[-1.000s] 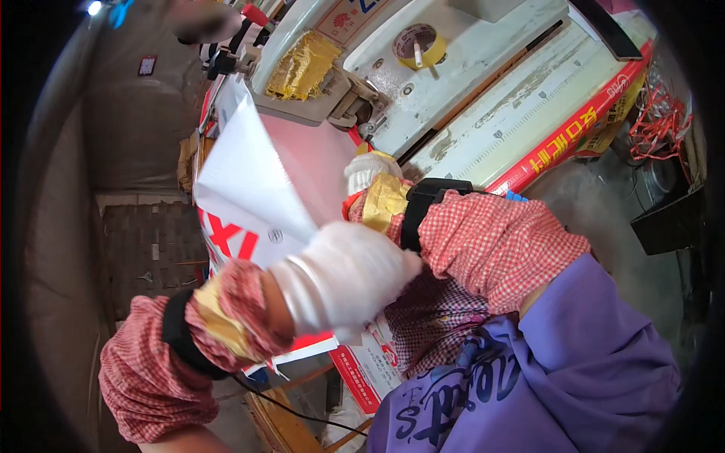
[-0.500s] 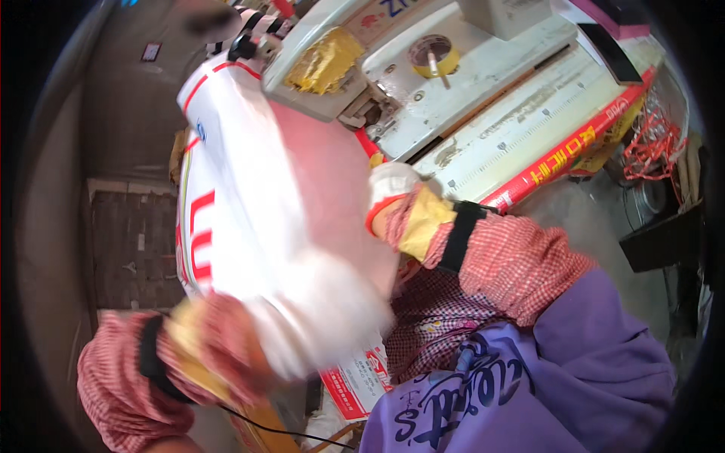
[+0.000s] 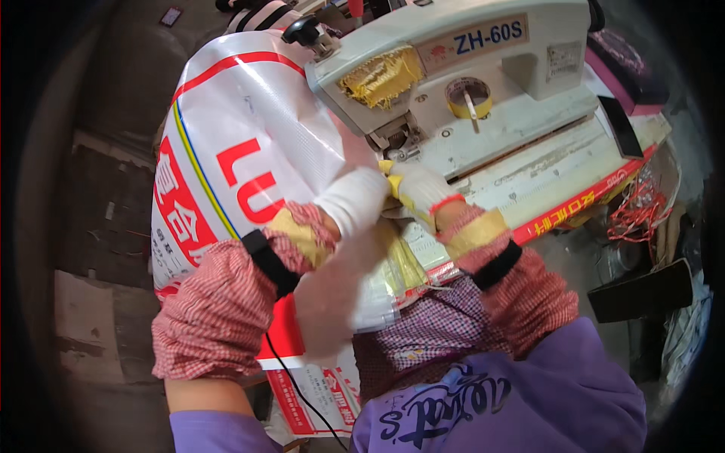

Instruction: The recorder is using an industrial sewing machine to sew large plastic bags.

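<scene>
A large white woven sack (image 3: 283, 128) with red printing and a blue-and-yellow stripe hangs over the left end of a grey sewing machine (image 3: 332, 72). My left hand (image 3: 353, 198), in a white glove, is closed at the sack's edge beside the needle area; its fingertips are partly hidden. Close by, my right hand (image 3: 419, 187) wears a white glove with yellow fingertips and pinches the sack's edge just below the presser foot. A pale, blurred flap (image 3: 328, 302) hangs under my left wrist. Yellowish clear-looking sheets (image 3: 400, 260) lie below my hands.
A tape roll (image 3: 468, 98) with a small stick sits on the machine bed. Farther right are a dark phone-like slab (image 3: 619, 127) and a purple-and-black box (image 3: 625, 72). Tangled red strings (image 3: 642, 208) hang off the right end. A black cord (image 3: 291, 374) runs below my left arm.
My left hand has moved up and right from the lower left to the needle area. The sack has swung and spread, showing more print. My right hand has shifted slightly right.
</scene>
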A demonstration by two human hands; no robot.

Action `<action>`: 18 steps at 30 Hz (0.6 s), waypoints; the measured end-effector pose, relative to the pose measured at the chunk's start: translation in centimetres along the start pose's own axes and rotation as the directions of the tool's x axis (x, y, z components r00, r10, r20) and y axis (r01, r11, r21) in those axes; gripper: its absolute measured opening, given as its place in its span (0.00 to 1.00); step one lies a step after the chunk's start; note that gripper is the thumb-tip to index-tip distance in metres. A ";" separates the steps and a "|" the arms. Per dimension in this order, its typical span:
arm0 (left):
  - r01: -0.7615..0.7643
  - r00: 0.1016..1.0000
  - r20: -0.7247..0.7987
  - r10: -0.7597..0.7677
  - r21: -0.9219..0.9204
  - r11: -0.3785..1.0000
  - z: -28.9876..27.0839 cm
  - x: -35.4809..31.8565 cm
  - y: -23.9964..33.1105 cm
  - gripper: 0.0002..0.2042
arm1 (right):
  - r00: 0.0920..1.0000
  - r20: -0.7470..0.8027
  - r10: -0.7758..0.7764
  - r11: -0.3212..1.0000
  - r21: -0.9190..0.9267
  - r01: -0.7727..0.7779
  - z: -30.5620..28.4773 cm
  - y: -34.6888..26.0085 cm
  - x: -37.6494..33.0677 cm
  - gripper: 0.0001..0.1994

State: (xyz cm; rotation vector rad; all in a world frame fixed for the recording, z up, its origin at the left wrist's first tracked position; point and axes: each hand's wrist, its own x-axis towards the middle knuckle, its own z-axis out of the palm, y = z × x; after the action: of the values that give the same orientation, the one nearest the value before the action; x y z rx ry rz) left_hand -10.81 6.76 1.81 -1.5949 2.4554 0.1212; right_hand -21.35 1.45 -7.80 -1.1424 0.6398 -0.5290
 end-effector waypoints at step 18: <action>0.498 0.465 -0.831 -0.306 -0.041 0.866 -16.2 -26.6 2.0 0.09 | 0.804 0.548 -0.231 0.192 -0.784 0.590 17.1 -5.2 -1.6 0.11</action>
State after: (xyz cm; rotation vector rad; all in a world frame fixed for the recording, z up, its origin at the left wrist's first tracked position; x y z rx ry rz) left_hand -4.33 28.36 23.35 -2.4586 2.3386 -1.2044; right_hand -10.78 12.00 2.15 -2.5868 0.2736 -0.3784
